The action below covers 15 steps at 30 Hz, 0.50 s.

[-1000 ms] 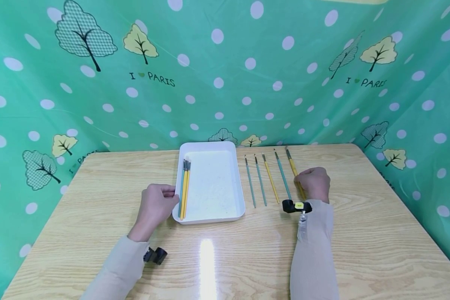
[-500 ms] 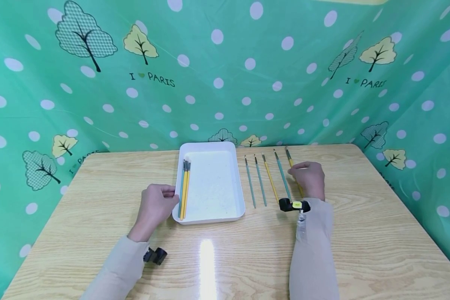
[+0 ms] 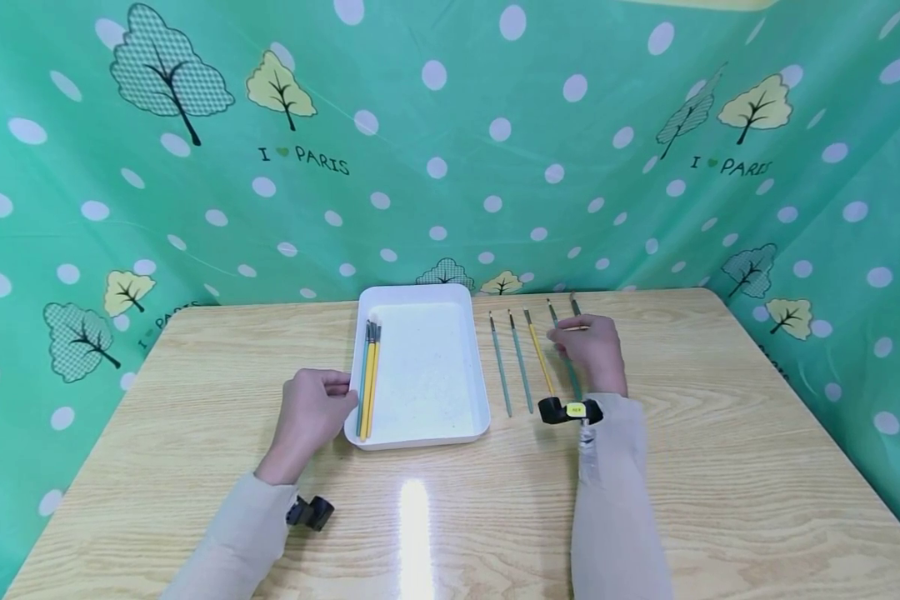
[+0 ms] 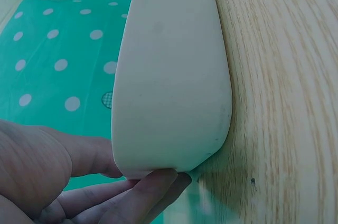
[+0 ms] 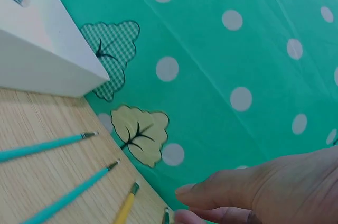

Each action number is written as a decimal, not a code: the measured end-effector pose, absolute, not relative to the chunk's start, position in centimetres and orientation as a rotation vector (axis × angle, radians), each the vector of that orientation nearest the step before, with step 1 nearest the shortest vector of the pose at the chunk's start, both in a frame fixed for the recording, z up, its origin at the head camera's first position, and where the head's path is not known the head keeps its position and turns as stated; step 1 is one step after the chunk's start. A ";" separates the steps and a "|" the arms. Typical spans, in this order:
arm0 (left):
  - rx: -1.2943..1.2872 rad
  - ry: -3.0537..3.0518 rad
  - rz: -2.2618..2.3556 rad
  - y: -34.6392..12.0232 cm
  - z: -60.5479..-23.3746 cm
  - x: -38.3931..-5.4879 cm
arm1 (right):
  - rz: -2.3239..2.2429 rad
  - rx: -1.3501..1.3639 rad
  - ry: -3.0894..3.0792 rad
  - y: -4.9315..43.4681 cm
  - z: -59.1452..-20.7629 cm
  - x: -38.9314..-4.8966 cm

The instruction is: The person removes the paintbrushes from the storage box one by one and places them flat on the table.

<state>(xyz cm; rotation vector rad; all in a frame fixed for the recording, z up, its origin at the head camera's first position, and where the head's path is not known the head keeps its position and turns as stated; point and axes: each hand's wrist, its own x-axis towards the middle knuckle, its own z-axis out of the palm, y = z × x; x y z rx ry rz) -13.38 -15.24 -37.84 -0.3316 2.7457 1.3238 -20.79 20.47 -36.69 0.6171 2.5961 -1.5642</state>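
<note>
My left hand [image 3: 317, 412] pinches the left wall of a white tray [image 3: 482, 400], as the left wrist view also shows the fingers [image 4: 153, 187] on the tray's side [image 4: 169, 76]. Inside the tray lie several paintbrushes [image 3: 371, 379], teal and yellow, along its left wall. My right hand [image 3: 591, 348] hovers over the fourth brush of a row on the table, a teal paintbrush [image 3: 574, 382], fingertips near its handle with no visible hold on it. Behind that hand, only the dark tip of the rightmost paintbrush [image 3: 575, 305] shows. In the right wrist view, thumb and fingers [image 5: 222, 187] stand slightly apart.
Left of the right hand lie two teal paintbrushes [image 3: 500, 367] and a yellow paintbrush [image 3: 539, 354], spaced apart, bristles toward the back. The wooden table [image 3: 720, 467] meets a green dotted curtain [image 3: 435, 167] along its back edge.
My right hand has let go of the rightmost yellow brush, which stays on the table, and has moved left over the teal one. The left hand and tray have not moved.
</note>
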 end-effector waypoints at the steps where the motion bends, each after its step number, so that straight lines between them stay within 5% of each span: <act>1: -0.331 2.746 1.323 -15.3 -37.8 -13.4 | -1.587 0.616 2.574 20.2 -36.6 -20.8; 15: -0.334 2.747 1.324 -15.3 -37.9 -13.4 | -1.599 0.509 2.421 17.5 -36.1 -21.4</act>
